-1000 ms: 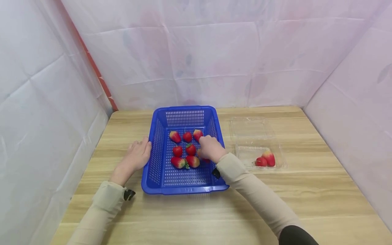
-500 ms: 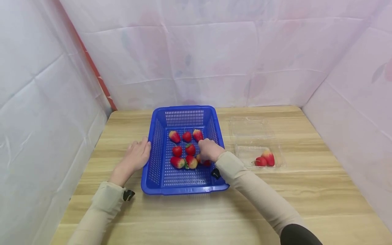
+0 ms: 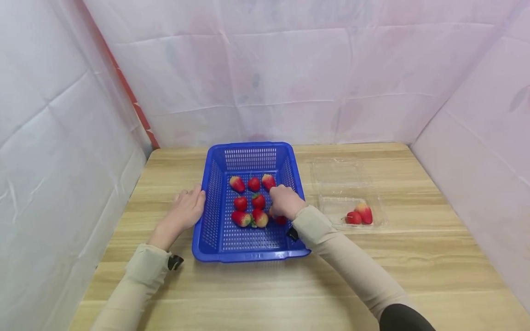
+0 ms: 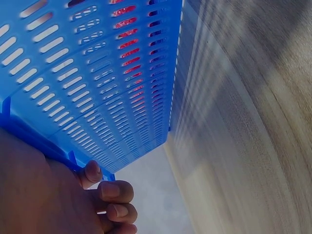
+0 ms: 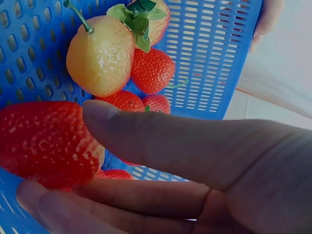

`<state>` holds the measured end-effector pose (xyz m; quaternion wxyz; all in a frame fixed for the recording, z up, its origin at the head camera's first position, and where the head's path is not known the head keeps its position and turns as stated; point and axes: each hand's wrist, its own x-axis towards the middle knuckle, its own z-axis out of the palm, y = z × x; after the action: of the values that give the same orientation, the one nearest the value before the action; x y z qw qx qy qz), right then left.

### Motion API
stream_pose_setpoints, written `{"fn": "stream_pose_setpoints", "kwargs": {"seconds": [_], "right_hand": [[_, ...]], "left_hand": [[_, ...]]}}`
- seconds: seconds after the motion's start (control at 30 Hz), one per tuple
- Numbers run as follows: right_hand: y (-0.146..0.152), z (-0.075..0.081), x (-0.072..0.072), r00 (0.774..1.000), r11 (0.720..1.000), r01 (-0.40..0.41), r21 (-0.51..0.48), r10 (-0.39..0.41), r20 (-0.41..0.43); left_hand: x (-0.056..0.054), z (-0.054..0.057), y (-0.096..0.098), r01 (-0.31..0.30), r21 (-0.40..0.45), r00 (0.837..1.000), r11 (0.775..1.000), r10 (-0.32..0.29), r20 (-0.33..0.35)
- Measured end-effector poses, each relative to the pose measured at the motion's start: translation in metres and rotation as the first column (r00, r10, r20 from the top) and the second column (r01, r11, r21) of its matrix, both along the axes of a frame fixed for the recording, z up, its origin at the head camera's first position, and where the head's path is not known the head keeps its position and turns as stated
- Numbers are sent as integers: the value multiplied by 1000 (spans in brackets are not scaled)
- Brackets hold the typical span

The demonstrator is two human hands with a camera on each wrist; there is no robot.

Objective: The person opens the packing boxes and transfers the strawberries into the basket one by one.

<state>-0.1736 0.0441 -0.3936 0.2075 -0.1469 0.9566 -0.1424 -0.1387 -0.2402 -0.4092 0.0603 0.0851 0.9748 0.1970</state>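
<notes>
A blue basket [image 3: 244, 256] with slotted walls stands on the table, holding several strawberries [image 3: 237, 184] laid out in rough rows. My left hand [image 3: 187, 209] is at the basket's left side and grips its rim, fingers curled in the left wrist view. Inside the basket, near the right wall, my right hand [image 3: 285, 202] holds a large red strawberry [image 5: 46, 144] between thumb and fingers. Next to it in the right wrist view lies a pale yellow strawberry [image 5: 100, 58] with a green stem. Part of the held strawberry is hidden from the head view by the hand.
To the right of the basket lies an opened clear plastic box [image 3: 337, 202], its lid folded back. Two red fruits [image 3: 363, 213] sit in its right front corner. White cloth walls [image 3: 290, 82] enclose the wooden table [image 3: 248, 294] at the back and sides.
My right hand has moved slightly toward the front, and more of the strawberry under it shows. The neighbouring strawberry in the front row has turned a little. My left hand stays at the rim.
</notes>
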Motion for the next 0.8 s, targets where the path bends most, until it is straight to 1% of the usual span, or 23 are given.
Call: {"fn": "stream_pose_setpoints", "kwargs": {"seconds": [0.07, 0.2, 0.33, 0.43, 0.57, 0.63, 0.67, 0.73, 0.8], "right_hand": [[0, 1, 1, 1000, 1000, -3, 8, 3, -16], [3, 8, 2, 999, 1000, 3, -12, -4, -45], [11, 20, 5, 999, 997, -4, -76, 0, -44], [21, 30, 6, 998, 988, -30, -155, 20, -62], [47, 43, 5, 995, 965, -49, -257, 24, -97], [65, 47, 3, 993, 960, -51, -274, 21, -114], [74, 47, 1, 995, 958, -37, -283, 8, -101], [95, 45, -3, 995, 962, -27, -272, -1, -101], [115, 41, -5, 994, 972, -7, -235, -19, -110]], "left_hand": [[0, 0, 0, -3, 2, 1000, 1000, 3, 1], [0, -1, 0, -5, 2, 1000, 1000, 5, -3], [1, 0, 1, -5, 1, 1000, 1000, 5, -5], [2, 0, 1, -6, -5, 1000, 1000, 6, 0], [2, -1, 1, -8, -10, 1000, 1000, 8, 2], [1, 0, 0, -5, -7, 1000, 1000, 5, 2], [1, 0, 0, -5, -7, 1000, 1000, 5, 1], [-1, 0, 0, -3, -8, 1000, 1000, 3, -7], [-1, 1, 0, -3, -9, 1000, 1000, 3, -10]]}}
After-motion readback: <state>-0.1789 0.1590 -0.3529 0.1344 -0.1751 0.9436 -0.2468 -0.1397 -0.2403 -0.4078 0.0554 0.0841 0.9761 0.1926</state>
